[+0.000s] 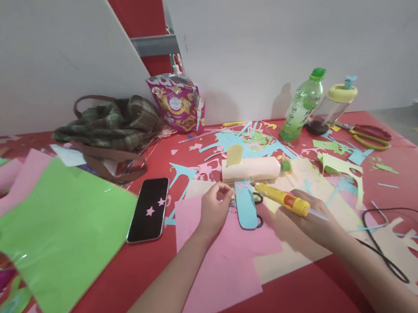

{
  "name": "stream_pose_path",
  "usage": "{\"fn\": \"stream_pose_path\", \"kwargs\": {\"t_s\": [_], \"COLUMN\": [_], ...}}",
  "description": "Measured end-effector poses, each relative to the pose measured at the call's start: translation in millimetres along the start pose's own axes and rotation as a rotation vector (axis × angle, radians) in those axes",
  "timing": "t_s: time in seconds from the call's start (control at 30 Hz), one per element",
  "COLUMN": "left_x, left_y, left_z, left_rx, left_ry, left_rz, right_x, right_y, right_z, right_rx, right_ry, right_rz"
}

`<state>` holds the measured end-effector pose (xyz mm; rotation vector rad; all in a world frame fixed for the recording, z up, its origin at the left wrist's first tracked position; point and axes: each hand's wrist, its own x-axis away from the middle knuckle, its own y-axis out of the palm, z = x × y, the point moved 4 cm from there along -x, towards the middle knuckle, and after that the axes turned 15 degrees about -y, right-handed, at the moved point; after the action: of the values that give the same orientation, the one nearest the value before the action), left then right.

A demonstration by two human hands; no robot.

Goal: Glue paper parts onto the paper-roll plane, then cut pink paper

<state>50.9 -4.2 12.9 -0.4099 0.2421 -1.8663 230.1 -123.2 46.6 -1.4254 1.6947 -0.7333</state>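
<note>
My right hand (314, 216) is wrapped round a yellow hot glue gun (283, 199), a clear glue stick poking out of its back. The gun's nozzle points left, close to a rounded light blue paper strip (246, 207). That strip reaches toward me from a bottle wrapped in pale paper (254, 169), which lies on its side, green cap to the right. A yellow paper piece (234, 155) stands out from the bottle's far side. Left of the strip, my left hand (215, 207) has thumb and fingers pinched together; what they hold is hidden. Black-handled scissors (257, 199) lie partly under the strip.
Pink paper (217, 265) lies beneath my hands. A phone (148, 210) with pink stars and a green sheet (64, 235) are at left. Paper scraps, a green bottle (301, 106), a yellow-lidded jar (333, 106) and pliers (371, 135) lie beyond. A black cord (384, 256) loops at right.
</note>
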Motion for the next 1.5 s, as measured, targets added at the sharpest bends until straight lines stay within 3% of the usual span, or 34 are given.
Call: {"fn": "stream_pose_path", "kwargs": {"t_s": [0.37, 0.53, 0.77, 1.0, 1.17, 1.33, 1.5], "left_x": [0.9, -3.6, -1.8, -0.6, 8.6, 23.3, 28.0], "left_y": [8.5, 12.6, 14.8, 17.3, 10.4, 8.1, 11.3], "left_z": [0.5, 4.2, 19.0, 23.7, 26.6, 24.4, 20.1], "left_rx": [0.084, -0.072, -0.371, -0.448, -0.434, -0.691, -0.838], "left_ry": [-0.192, -0.154, -0.086, -0.067, 0.073, 0.299, 0.341], "left_rz": [-0.057, -0.028, 0.099, 0.160, 0.208, 0.124, 0.064], "right_x": [0.8, 0.7, 0.1, -0.3, 0.2, 1.1, 1.3], "right_y": [-4.4, -2.8, -1.9, -3.5, -5.2, -3.5, -0.1], "right_z": [6.2, 10.5, 11.9, 8.0, 6.7, 8.4, 12.3], "right_rx": [-0.006, -0.001, 0.033, 0.040, 0.053, 0.011, -0.031], "right_ry": [0.017, 0.005, -0.032, -0.048, -0.039, -0.033, -0.011], "right_rz": [0.122, 0.151, 0.148, 0.134, 0.131, 0.146, 0.140]}}
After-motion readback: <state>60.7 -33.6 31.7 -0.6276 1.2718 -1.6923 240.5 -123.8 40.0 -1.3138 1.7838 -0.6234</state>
